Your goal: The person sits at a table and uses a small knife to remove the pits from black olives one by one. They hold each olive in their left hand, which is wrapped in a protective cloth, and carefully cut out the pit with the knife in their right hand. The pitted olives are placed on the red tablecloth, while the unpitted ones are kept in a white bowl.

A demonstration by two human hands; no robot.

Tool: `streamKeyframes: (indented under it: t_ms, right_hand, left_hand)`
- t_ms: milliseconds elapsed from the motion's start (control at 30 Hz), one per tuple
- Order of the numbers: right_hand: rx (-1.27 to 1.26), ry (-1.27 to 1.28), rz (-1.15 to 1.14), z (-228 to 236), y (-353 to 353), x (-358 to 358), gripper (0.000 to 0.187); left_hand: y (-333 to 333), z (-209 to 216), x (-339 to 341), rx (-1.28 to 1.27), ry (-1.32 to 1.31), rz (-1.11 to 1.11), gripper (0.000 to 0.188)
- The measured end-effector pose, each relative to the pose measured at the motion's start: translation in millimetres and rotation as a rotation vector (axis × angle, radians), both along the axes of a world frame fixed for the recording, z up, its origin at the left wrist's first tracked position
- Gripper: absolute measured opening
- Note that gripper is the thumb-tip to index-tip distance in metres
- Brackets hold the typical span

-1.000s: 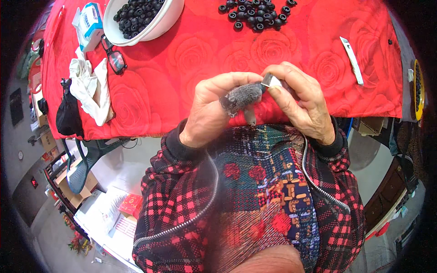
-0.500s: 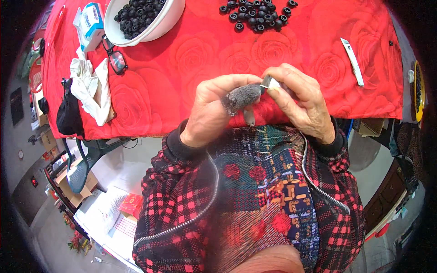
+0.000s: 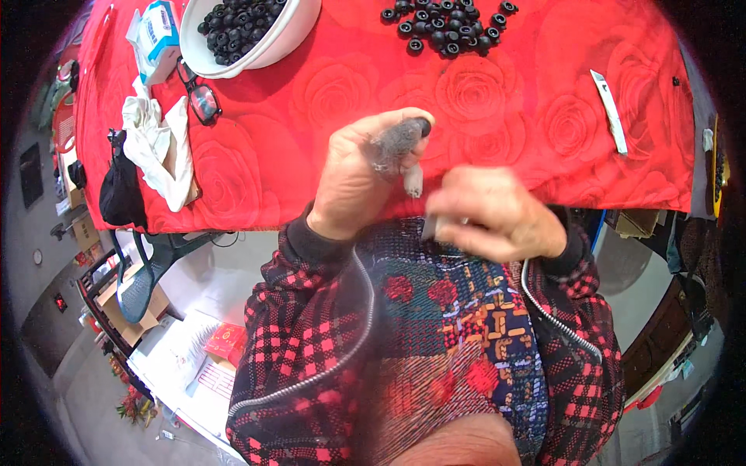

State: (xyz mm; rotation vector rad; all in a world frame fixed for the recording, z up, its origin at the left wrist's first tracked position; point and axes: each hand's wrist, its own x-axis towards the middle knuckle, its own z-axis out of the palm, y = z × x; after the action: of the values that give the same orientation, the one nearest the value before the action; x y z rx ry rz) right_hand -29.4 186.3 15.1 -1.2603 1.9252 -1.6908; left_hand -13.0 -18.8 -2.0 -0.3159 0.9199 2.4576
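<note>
My left hand (image 3: pixel 350 167) is closed near the table's front edge, with grey fuzzy wrapping (image 3: pixel 396 146) around a finger and a paler worn covering (image 3: pixel 413 182) on another fingertip. A small black round part (image 3: pixel 425 126) is pinched at its top, mostly hidden by the fingers. To its right and lower, above my lap, my right hand (image 3: pixel 493 213) is smeared by motion. Its fingers are closed on a small flat blade-like piece (image 3: pixel 430 227), which shows as a pale blur. The two hands are apart.
A white bowl (image 3: pixel 268 54) of black round parts stands at the back left. Several loose black parts (image 3: pixel 451 27) lie at the back. Left are glasses (image 3: pixel 203 103), a blue-white packet (image 3: pixel 155 43), white cloth (image 3: pixel 159 151) and a black pouch (image 3: pixel 120 190). A white strip (image 3: pixel 610 113) lies right.
My right hand has dropped down away from the left hand, taking the blade-like piece off the black part. My left hand has tilted upward with the part. The view has shifted slightly.
</note>
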Motion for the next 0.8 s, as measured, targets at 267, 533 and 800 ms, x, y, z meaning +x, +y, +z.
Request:
streamKeyframes:
  t_ms: [267, 533, 800]
  right_hand:
    - [0.049, -0.02, -0.421, 9.9, 5.8, -7.8, 0.026]
    - [0.037, 0.406, -0.424, 3.7, -12.0, -5.8, 0.04]
    - [0.094, 0.316, -0.428, 19.4, 0.5, 3.9, 0.035]
  left_hand:
    - [7.4, 8.4, 8.5, -0.05, 0.077, 0.0, 0.034]
    - [11.9, 20.7, 19.5, 0.113, -0.047, -0.007, 0.026]
    - [5.8, 22.5, 25.4, -0.029, 0.113, -0.008, 0.038]
